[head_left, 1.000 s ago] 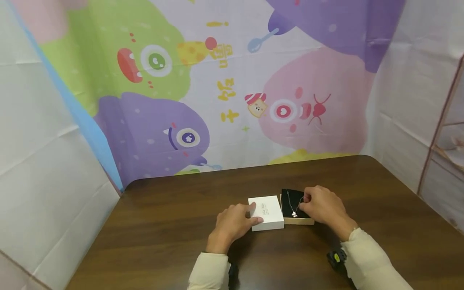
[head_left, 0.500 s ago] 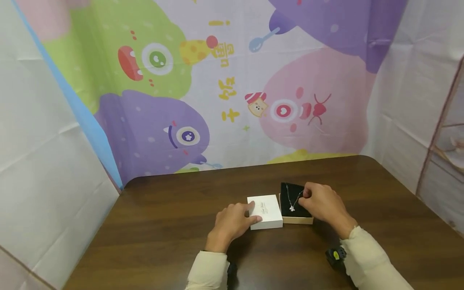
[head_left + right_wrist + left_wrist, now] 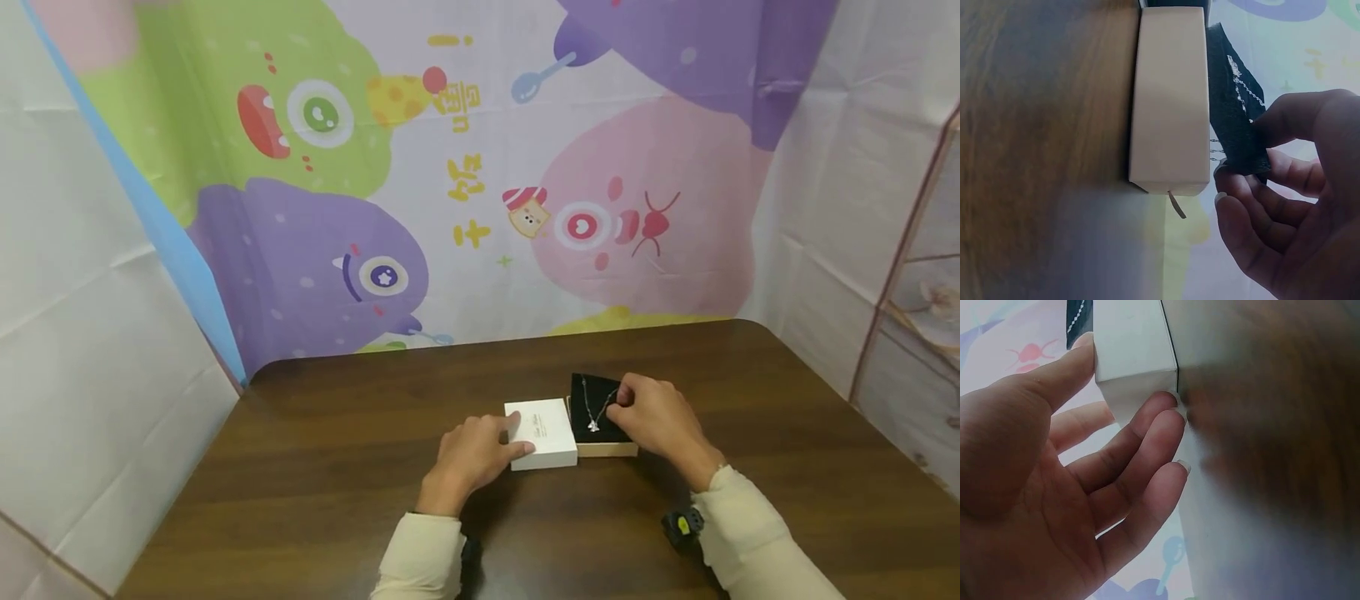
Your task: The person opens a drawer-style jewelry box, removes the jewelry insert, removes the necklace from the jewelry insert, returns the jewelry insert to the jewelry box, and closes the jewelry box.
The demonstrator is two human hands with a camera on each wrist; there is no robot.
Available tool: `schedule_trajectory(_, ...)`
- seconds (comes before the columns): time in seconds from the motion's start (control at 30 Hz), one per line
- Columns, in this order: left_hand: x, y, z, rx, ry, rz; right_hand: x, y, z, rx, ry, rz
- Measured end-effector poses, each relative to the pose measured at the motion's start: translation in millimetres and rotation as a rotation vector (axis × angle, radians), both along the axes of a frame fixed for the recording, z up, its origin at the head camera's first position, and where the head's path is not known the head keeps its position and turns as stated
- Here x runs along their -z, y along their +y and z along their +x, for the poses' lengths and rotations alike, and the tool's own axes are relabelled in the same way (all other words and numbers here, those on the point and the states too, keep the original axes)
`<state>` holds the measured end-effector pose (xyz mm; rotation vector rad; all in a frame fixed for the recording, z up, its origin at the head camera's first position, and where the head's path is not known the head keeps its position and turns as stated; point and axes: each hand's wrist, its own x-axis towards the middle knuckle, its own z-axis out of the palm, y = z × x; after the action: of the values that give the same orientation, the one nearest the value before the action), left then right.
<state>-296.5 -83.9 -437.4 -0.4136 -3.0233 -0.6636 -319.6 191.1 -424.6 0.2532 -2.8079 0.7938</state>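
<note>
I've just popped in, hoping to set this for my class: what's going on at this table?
At a brown table, a person's left hand holds one end of a printed white box. Their right hand pinches a black pad that carries a silver necklace. The pad is tilted, at least partly above the tan tray, which sits beside the white box.

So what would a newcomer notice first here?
Probably the big, colourful cartoon-monster backdrop behind the wood-grain table. Then the silver necklace on a black pad, which the right hand pinches between its fingers, tilted over the beige box base. Left of that, the left hand holds the printed white lid.
</note>
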Motion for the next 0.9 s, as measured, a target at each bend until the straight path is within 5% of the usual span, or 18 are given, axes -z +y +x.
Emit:
schedule_trajectory(0.67,-0.6,2.6,10.9,-0.007,0.041,-0.042,3.2,-3.3,0.6,0.05,0.06,-0.096)
schedule_trajectory(0.9,-2.5,4.2,20.3,-0.127,0.171,-0.082,3.9,-5.7,1.8,0.068,0.094,-0.111)
